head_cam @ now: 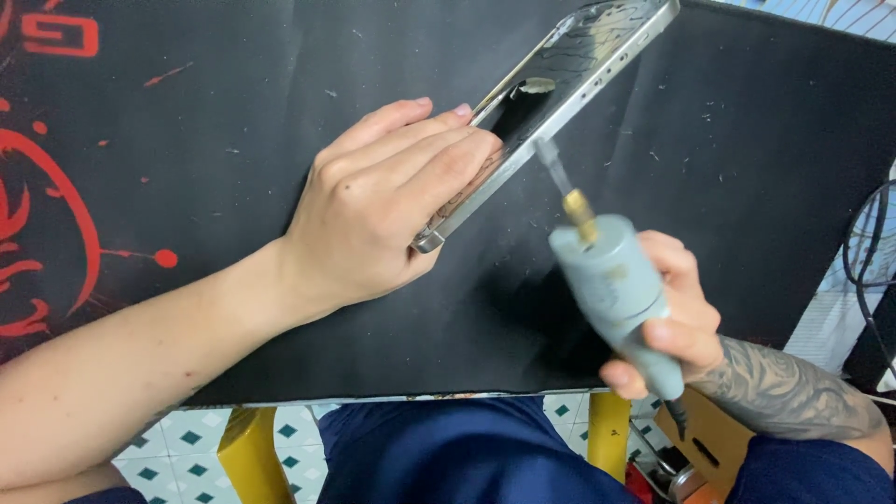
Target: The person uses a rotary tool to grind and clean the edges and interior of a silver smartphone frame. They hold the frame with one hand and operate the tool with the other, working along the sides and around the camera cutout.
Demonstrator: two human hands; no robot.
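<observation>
Two hands are at work over a black mat [280, 75] that covers the bench; the mat carries red markings along its left side and is dusted with pale specks and shavings. The left hand [373, 201] lies flat with fingers pressed together on the near end of a phone frame [560, 89], pinning it down to the mat; the frame is a long, thin, silvery metal shell lying slantwise, its near corner just beside the thumb and its far corner up toward the far right; its edge shows small slots and holes, its inner face looks dark and glossy with a wavy pattern, and a small round cut-out sits near the middle. The right hand [672, 322], on a tattooed forearm, is closed around a grey rotary tool [616, 289], a stubby cylinder with a brass collet and a thin bit; the bit's tip meets the frame's right edge, and the tool looks blurred. Near the bench edge I see dark blue trousers [448, 457], yellow legs [252, 457] and a tiled floor [177, 457]; black cables [863, 252] hang at the right.
</observation>
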